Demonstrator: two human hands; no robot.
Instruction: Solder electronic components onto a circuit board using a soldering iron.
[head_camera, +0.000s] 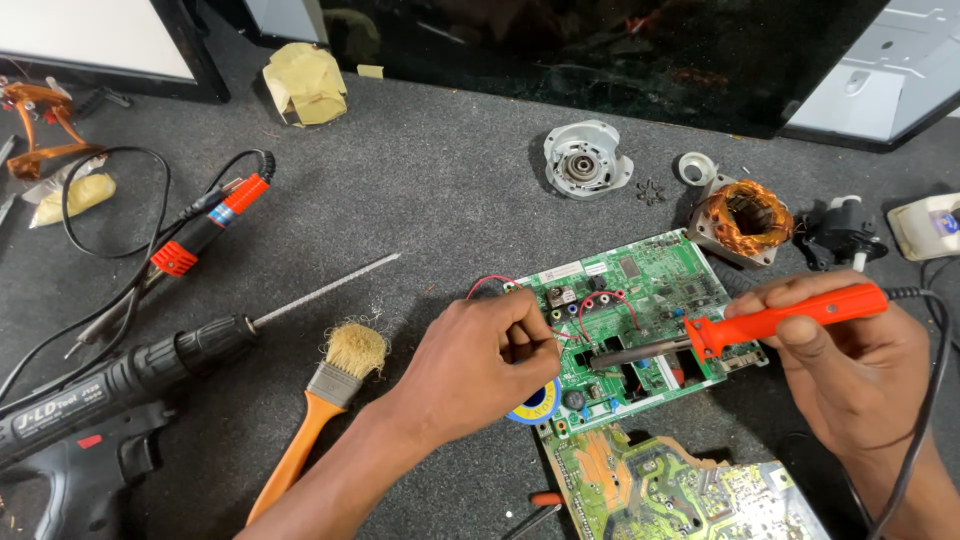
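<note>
Grey bench mat (430, 190): right hand (850, 370) clamped on orange soldering iron (790, 315), left hand (480, 365) pinching at green circuit board (660, 285).

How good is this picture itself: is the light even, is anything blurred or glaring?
Head view: soft, even light on the grey mat, with only faint shadows under the left hand and the paintbrush; the green circuit board and the orange soldering iron in the right hand are sharp; the dark screen at the top shows dim reflections; edges bend slightly, as from a wide lens.
</note>
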